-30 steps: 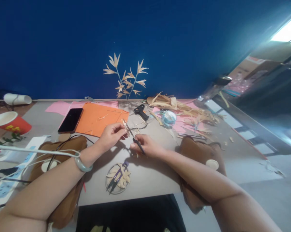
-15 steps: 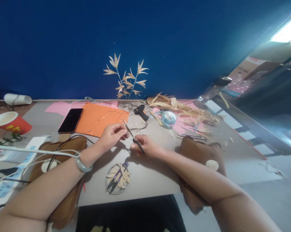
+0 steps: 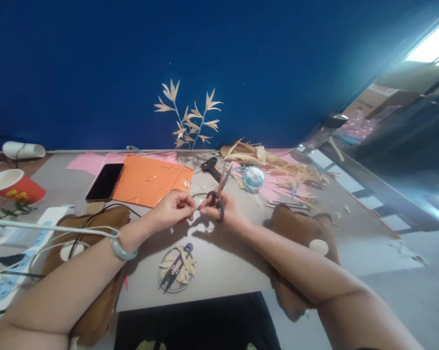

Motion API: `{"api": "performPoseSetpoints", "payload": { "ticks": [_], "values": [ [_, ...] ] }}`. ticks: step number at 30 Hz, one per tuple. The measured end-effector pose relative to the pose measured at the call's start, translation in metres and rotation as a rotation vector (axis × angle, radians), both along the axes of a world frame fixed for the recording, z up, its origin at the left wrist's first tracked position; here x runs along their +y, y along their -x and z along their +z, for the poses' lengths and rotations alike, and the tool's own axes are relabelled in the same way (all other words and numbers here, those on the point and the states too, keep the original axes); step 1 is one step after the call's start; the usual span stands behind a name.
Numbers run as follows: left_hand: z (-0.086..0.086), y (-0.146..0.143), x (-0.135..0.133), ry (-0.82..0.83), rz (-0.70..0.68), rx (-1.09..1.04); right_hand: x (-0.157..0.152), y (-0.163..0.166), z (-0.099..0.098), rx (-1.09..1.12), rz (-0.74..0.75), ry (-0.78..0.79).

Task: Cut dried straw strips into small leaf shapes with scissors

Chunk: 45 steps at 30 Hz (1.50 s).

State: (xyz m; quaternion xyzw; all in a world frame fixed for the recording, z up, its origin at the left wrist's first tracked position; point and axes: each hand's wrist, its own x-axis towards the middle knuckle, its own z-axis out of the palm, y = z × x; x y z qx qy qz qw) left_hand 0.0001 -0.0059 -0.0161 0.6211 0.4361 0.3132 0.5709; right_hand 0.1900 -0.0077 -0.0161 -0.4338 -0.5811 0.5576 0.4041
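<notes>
My right hand (image 3: 224, 213) grips a pair of scissors (image 3: 221, 187) by the black handles, blades parted and pointing up and away from me. My left hand (image 3: 173, 210) is pinched on a thin pale strip (image 3: 198, 205) that reaches toward the right hand's fingers. Both hands meet over the middle of the grey table (image 3: 222, 262). Below them lies a round dish (image 3: 175, 268) of pale leaf pieces with small thread snips (image 3: 176, 265) across it.
An orange sheet (image 3: 149, 179) and black phone (image 3: 105, 181) lie behind the left hand, a black glue gun (image 3: 211, 167), tape roll (image 3: 254, 178) and dried husks (image 3: 277, 165) behind the right. Brown pads (image 3: 303, 233) flank my arms. A red cup (image 3: 13, 185) stands far left.
The right hand has swung the scissors from pointing left toward the orange sheet to pointing upward, blades now apart. Both hands shifted slightly closer together.
</notes>
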Motion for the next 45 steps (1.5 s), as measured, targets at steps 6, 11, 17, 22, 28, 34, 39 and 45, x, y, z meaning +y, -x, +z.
{"api": "performPoseSetpoints", "payload": {
  "ticks": [6, 11, 17, 22, 28, 34, 39, 45],
  "values": [
    [-0.005, 0.000, 0.001, -0.115, -0.014, 0.089, 0.000, -0.001, -0.003, 0.042, -0.017, -0.010],
    [0.000, 0.001, 0.002, 0.034, 0.034, -0.026, -0.001, 0.000, -0.005, 0.027, -0.007, 0.008],
    [-0.003, -0.001, 0.000, 0.090, 0.020, -0.129, -0.005, 0.004, -0.008, 0.094, -0.058, 0.023],
    [-0.004, -0.003, 0.000, 0.128, 0.083, -0.213, -0.008, 0.005, -0.006, 0.083, -0.109, 0.005],
    [0.003, -0.004, -0.002, 0.101, 0.122, -0.213, -0.009, 0.006, -0.005, 0.070, -0.064, 0.031],
    [0.009, 0.003, 0.004, 0.197, 0.285, -0.305, -0.002, 0.002, -0.013, -0.093, 0.129, 0.030],
    [0.007, 0.008, 0.009, 0.098, 0.393, -0.306, -0.001, -0.001, -0.014, -0.309, 0.257, 0.030],
    [0.008, 0.005, 0.006, 0.056, 0.440, -0.306, -0.004, 0.000, -0.015, -0.290, 0.312, 0.117]
  ]
}}
